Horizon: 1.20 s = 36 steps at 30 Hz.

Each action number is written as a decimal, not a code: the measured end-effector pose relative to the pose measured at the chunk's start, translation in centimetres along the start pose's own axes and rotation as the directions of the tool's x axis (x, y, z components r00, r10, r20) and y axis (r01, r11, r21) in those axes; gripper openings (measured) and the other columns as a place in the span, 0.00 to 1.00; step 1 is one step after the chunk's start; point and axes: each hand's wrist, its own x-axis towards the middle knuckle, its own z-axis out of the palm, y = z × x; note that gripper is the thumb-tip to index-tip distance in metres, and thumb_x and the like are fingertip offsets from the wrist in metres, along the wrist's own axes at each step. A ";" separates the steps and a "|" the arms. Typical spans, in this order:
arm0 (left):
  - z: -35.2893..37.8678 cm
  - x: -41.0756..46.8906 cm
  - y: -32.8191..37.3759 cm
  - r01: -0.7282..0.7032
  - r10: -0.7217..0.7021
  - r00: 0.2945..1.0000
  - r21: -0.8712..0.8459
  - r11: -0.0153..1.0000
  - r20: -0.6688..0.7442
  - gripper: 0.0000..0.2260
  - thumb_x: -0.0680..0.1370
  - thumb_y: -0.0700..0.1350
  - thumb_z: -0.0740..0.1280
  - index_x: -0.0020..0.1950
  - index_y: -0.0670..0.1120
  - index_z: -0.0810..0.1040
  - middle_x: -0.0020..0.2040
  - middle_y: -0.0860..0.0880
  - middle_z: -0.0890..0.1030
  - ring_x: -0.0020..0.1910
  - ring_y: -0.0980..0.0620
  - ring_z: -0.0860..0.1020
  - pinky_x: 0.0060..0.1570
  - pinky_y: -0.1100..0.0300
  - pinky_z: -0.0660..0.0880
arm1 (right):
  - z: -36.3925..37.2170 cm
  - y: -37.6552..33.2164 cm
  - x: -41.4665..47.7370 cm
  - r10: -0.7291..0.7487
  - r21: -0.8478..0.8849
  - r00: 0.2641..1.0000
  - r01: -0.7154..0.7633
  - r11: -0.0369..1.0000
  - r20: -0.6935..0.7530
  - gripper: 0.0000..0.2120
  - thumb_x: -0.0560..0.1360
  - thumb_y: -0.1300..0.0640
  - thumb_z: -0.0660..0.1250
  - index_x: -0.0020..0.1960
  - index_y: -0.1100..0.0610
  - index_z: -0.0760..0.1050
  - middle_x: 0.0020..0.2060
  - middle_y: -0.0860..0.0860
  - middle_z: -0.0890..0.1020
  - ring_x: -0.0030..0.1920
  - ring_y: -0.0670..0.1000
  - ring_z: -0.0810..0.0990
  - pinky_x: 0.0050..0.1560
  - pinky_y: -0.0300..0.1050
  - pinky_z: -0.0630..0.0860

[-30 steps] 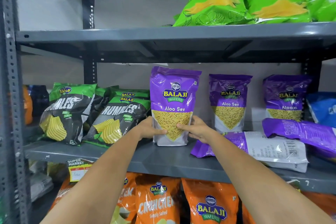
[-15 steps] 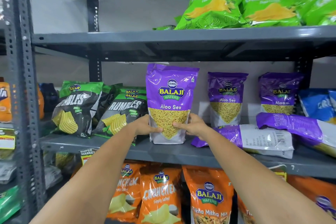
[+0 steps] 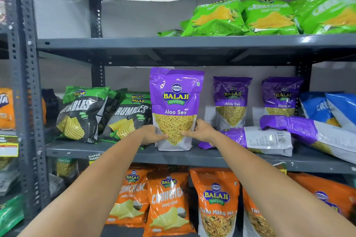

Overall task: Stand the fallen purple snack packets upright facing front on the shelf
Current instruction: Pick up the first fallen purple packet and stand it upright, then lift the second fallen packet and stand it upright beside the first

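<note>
A purple Aloo Sev packet [image 3: 175, 100] stands upright, front facing me, near the front of the grey middle shelf [image 3: 115, 153]. My left hand [image 3: 152, 134] grips its lower left side and my right hand [image 3: 200, 131] its lower right side. Two more purple packets stand upright at the back, one [image 3: 231, 100] in the middle and one [image 3: 281, 95] to the right. A fallen purple packet [image 3: 258, 139] lies flat with its white back up just right of my right hand. Another fallen one [image 3: 316, 134] lies tilted at the far right.
Black and green Rumbles bags [image 3: 125, 117] lean close to the left of the held packet. Blue bags [image 3: 335, 107] sit at the right end. Green bags [image 3: 250, 19] fill the shelf above, orange packets [image 3: 169, 202] the shelf below. A grey upright post [image 3: 27, 82] stands at left.
The view has shifted a little to the left and down. Both hands still hold the same upright packet at its lower sides, and it stands in about the same spot on the shelf.
</note>
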 end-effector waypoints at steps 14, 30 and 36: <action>1.4 -0.5 12.5 0.089 -0.085 0.977 -0.012 0.996 0.198 0.16 0.80 0.45 0.62 0.33 0.43 0.73 0.26 0.48 0.74 0.15 0.57 0.69 0.20 0.70 0.63 | -13.1 3.5 -2.4 -0.069 -0.334 0.962 -0.024 0.942 -0.263 0.09 0.75 0.57 0.68 0.47 0.63 0.82 0.44 0.54 0.83 0.45 0.50 0.78 0.47 0.40 0.72; 7.3 2.0 22.4 0.296 -0.213 0.953 -0.500 0.814 0.216 0.16 0.80 0.50 0.63 0.57 0.37 0.70 0.44 0.42 0.78 0.24 0.51 0.79 0.19 0.67 0.71 | -18.4 7.1 2.8 0.133 -0.762 0.990 -0.115 0.637 -0.038 0.22 0.81 0.49 0.55 0.62 0.65 0.72 0.61 0.62 0.76 0.54 0.58 0.77 0.60 0.52 0.75; 8.5 3.9 22.7 0.286 -0.248 0.957 -0.610 0.739 0.148 0.14 0.76 0.40 0.70 0.55 0.37 0.69 0.46 0.39 0.84 0.46 0.43 0.86 0.48 0.49 0.83 | -19.2 7.1 4.1 0.375 -0.747 0.926 -0.273 0.606 -0.035 0.15 0.82 0.50 0.51 0.60 0.61 0.66 0.37 0.58 0.67 0.26 0.51 0.74 0.26 0.43 0.74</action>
